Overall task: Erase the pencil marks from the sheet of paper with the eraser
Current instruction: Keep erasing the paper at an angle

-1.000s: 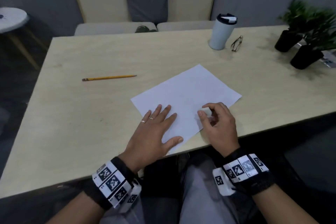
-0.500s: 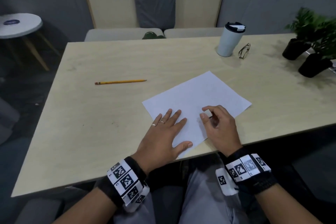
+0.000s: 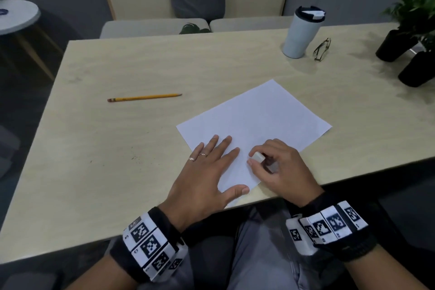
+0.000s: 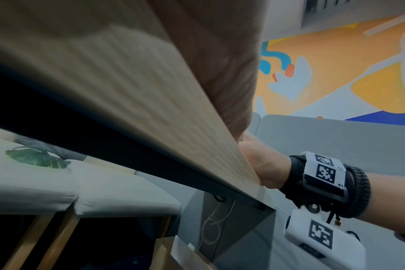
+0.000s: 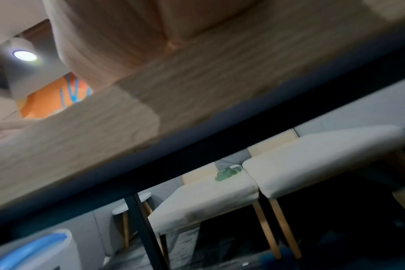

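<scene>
A white sheet of paper [image 3: 256, 120] lies turned at an angle near the table's front edge; I see no pencil marks on it at this distance. My left hand [image 3: 207, 172] lies flat on the sheet's near left part, fingers spread and straight. My right hand [image 3: 275, 167] pinches a small white eraser [image 3: 257, 157] between thumb and fingers, its tip down on the paper just right of the left index finger. In the left wrist view only the right wrist [image 4: 266, 168] at the table edge [image 4: 150, 117] shows; the right wrist view is blurred.
A yellow pencil [image 3: 144, 97] lies left of the sheet on the wooden table [image 3: 117, 148]. At the back right stand a white travel mug [image 3: 302, 33], folded glasses [image 3: 322, 49] and two black potted plants [image 3: 409, 54]. Two chairs [image 3: 155, 27] face me.
My right hand has shifted left across the paper with the eraser, closer to my left hand. The left hand stays flat on the sheet. The head view has moved.
</scene>
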`<state>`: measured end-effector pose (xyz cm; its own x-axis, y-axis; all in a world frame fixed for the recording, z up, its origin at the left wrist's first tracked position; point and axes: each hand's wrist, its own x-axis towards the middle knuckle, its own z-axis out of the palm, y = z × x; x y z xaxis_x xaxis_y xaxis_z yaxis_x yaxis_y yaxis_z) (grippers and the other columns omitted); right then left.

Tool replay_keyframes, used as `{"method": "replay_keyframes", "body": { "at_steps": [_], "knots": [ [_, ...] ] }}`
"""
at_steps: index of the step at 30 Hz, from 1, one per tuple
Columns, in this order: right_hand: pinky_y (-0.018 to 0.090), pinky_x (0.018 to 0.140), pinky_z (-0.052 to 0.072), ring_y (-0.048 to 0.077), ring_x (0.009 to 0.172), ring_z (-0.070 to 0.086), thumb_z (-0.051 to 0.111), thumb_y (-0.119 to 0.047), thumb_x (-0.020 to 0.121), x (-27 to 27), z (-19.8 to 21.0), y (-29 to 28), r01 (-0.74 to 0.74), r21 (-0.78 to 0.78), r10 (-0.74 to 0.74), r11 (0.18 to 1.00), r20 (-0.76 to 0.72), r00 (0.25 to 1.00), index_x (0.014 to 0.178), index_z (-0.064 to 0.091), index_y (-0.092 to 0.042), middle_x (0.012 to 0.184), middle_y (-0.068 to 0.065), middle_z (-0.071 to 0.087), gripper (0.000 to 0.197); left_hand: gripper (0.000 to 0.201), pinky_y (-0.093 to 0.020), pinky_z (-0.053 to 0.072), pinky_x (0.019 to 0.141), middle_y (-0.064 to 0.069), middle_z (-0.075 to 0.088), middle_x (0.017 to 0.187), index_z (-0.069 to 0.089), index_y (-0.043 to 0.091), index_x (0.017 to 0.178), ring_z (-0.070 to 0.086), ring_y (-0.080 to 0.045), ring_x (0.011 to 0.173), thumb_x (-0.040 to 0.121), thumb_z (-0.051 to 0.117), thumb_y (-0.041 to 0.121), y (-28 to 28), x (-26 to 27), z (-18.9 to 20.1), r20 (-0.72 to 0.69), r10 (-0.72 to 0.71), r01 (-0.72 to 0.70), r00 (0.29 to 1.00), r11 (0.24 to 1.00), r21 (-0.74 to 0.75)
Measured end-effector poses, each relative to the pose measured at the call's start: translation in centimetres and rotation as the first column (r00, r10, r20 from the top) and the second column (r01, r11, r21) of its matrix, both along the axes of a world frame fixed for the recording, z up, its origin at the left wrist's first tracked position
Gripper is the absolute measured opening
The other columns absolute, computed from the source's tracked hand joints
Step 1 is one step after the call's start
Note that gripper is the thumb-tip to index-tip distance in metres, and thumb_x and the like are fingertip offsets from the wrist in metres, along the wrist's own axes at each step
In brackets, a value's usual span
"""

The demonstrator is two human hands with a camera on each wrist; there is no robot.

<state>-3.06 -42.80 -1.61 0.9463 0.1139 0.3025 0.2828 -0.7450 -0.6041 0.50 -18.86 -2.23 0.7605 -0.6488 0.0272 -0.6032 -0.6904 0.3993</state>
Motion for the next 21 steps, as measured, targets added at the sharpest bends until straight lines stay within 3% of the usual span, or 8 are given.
{"method": "replay_keyframes", "body": {
  "at_steps": [4,6,9,11,14,16,19,21],
  "knots": [
    [0.045,0.074,0.050,0.016,0.080,0.050,0.080,-0.025,0.094,1.1,0.6,-2.7,0.140,-0.118,-0.142,0.983,-0.008,0.990,0.090,0.074,-0.027,0.072,-0.015,0.051,0.007,0.092,-0.032,-0.010,0.130,0.017,-0.004,0.175,0.021,0.037,0.167,-0.019,-0.003,0.158,0.091,0.031,0.089,-0.1,0.0,0.0,-0.005,0.003,-0.003,1.000,1.000,0.004],
    [0.044,0.074,0.051,0.017,0.081,0.051,0.081,-0.025,0.094,1.3,1.1,-3.1,0.208,-0.099,-0.208,0.973,0.013,0.978,0.090,0.076,-0.027,0.074,-0.016,0.056,0.006,0.092,-0.032,-0.010,0.130,0.016,-0.003,0.175,0.021,0.037,0.167,-0.018,-0.004,0.159,0.091,0.032,0.089,0.0,-0.1,0.1,0.001,0.004,-0.004,1.000,1.000,0.003],
    [0.032,0.076,0.049,0.016,0.083,0.054,0.081,-0.028,0.094,0.2,1.7,-0.3,0.083,-0.023,-0.083,0.996,0.019,0.996,0.095,0.078,-0.025,0.080,-0.015,0.063,0.005,0.092,-0.036,-0.006,0.131,0.016,-0.004,0.175,0.020,0.037,0.167,-0.018,-0.004,0.159,0.092,0.032,0.089,0.0,0.0,0.1,-0.004,-0.003,0.003,1.000,1.000,0.003],
    [0.032,0.075,0.048,0.014,0.082,0.052,0.073,-0.039,0.096,-0.9,1.2,1.2,-0.043,-0.046,0.042,0.998,-0.029,0.999,0.094,0.077,-0.028,0.076,-0.014,0.059,0.012,0.092,-0.037,-0.004,0.131,0.016,-0.004,0.175,0.019,0.037,0.167,-0.018,-0.004,0.159,0.092,0.032,0.089,0.1,0.0,0.0,-0.005,0.001,-0.001,1.000,1.000,-0.002],
    [0.040,0.072,0.050,0.013,0.081,0.051,0.065,-0.051,0.094,0.1,1.2,-0.3,0.090,-0.061,-0.094,0.994,-0.055,0.994,0.090,0.076,-0.030,0.071,-0.012,0.056,0.024,0.092,-0.034,-0.006,0.131,0.016,-0.004,0.175,0.019,0.036,0.167,-0.018,-0.004,0.159,0.092,0.033,0.088,-0.1,0.0,0.2,-0.006,0.009,-0.009,1.000,1.000,-0.002],
    [0.038,0.072,0.050,0.011,0.081,0.050,0.071,-0.045,0.094,0.7,1.4,-0.3,0.134,-0.052,-0.135,0.990,-0.015,0.991,0.091,0.077,-0.028,0.071,-0.017,0.055,0.018,0.091,-0.034,-0.006,0.131,0.015,-0.004,0.175,0.019,0.036,0.167,-0.017,-0.005,0.159,0.093,0.035,0.086,-0.1,-0.1,0.3,-0.003,0.014,-0.014,1.000,1.000,-0.001],
    [0.031,0.073,0.048,0.009,0.083,0.050,0.080,-0.033,0.094,0.2,1.3,1.9,-0.004,-0.026,0.004,1.000,-0.007,1.000,0.098,0.078,-0.027,0.075,-0.022,0.054,0.007,0.092,-0.037,-0.003,0.131,0.014,-0.003,0.175,0.019,0.035,0.167,-0.015,-0.007,0.160,0.093,0.036,0.086,-0.1,0.0,0.4,-0.002,0.007,-0.007,1.000,1.000,-0.011],
    [0.036,0.072,0.048,0.012,0.083,0.050,0.074,-0.043,0.094,0.3,0.7,1.9,-0.034,-0.045,0.032,0.998,-0.047,0.998,0.096,0.077,-0.030,0.075,-0.019,0.055,0.014,0.091,-0.036,-0.004,0.131,0.014,-0.002,0.175,0.020,0.035,0.167,-0.014,-0.007,0.160,0.094,0.037,0.086,-0.2,0.0,0.4,0.002,0.009,-0.009,1.000,1.000,-0.013]
  ]
}}
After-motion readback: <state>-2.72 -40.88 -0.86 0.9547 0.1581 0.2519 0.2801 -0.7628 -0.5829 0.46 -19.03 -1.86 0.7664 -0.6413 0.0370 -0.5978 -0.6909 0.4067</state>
